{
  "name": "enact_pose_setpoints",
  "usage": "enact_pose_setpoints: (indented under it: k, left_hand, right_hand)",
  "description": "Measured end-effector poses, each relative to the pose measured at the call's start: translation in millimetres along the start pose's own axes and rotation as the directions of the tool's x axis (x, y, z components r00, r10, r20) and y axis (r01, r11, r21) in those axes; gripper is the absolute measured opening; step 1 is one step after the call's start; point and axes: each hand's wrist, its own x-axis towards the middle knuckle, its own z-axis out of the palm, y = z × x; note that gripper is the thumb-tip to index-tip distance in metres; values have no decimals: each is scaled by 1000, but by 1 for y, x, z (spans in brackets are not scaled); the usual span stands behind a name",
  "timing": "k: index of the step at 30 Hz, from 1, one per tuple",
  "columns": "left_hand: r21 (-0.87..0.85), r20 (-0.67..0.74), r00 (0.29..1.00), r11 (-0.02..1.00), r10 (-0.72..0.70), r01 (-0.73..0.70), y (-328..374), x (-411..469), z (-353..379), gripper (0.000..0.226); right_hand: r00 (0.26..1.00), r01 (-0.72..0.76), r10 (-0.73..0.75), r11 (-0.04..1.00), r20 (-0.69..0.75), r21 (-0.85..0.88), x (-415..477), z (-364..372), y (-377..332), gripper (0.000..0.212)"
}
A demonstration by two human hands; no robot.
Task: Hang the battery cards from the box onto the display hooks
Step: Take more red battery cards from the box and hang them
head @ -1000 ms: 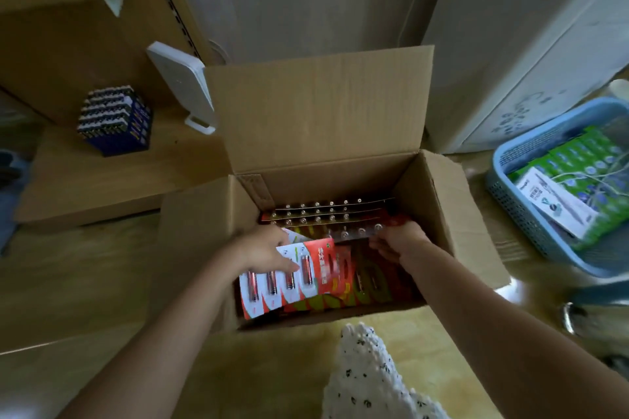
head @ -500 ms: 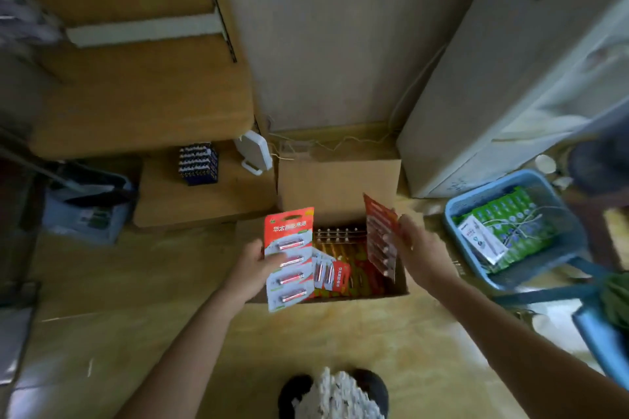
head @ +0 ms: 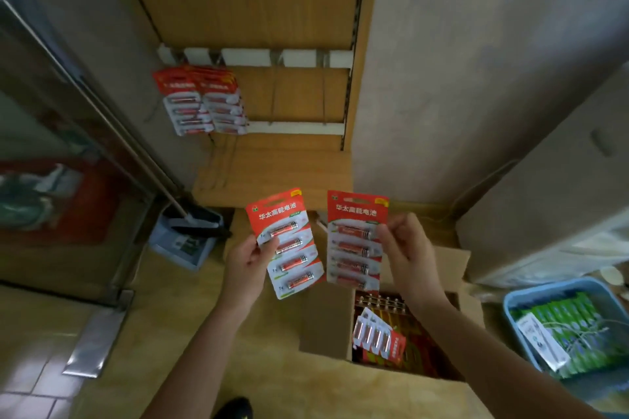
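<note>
My left hand [head: 248, 257] grips a red-and-white battery card [head: 289, 241] by its left edge. My right hand [head: 405, 245] pinches a second battery card [head: 352, 238] by its right edge. Both cards are held upright, side by side, above the open cardboard box [head: 326, 326]. More battery cards [head: 379, 337] lie inside the box. Up on the wooden display panel, hanging battery cards [head: 200, 100] fill the left hooks. The display hooks [head: 275, 85] to their right are bare thin wires under a white rail.
A blue basket [head: 514, 303] of green packs sits at lower right. A grey cabinet [head: 544, 197] stands right of the box. A dustpan [head: 185, 241] and a metal-framed door are at left. A wooden shelf [head: 272, 177] sits below the hooks.
Both hands have lifted out of the box, each with a battery card, and raised them. My view has tilted up, bringing the display hooks and hanging cards into sight.
</note>
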Motion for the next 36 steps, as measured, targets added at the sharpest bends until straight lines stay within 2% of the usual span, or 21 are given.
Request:
enact_pose_setpoints:
  k: [3, 5, 11, 15, 23, 36]
  left_hand:
    - [-41, -33, 999, 999, 14, -16, 1, 24, -45, 14]
    - [0, -25, 999, 999, 41, -41, -2, 44, -78, 15]
    - [65, 89, 995, 996, 47, -53, 6, 88, -172, 16]
    - [49, 103, 994, 998, 44, -49, 16, 113, -212, 15]
    - [56, 121, 992, 998, 28, -35, 27, 146, -239, 20]
    - [50, 196, 980, 999, -27, 17, 19, 177, -242, 23]
  right_hand:
    - [1000, 2, -1, 998, -9, 68, 10, 58, -18, 10]
    - [1000, 14, -11, 992, -24, 125, 16, 99, -29, 11]
    - [996, 23, -9, 988, -91, 155, 36, 200, -63, 11]
    - [994, 3, 21, 975, -105, 220, 50, 242, -85, 9]
    - [984, -63, 109, 953, -141, 296, 77, 278, -104, 10]
    - [974, -106, 153, 960, -168, 261, 95, 283, -99, 10]
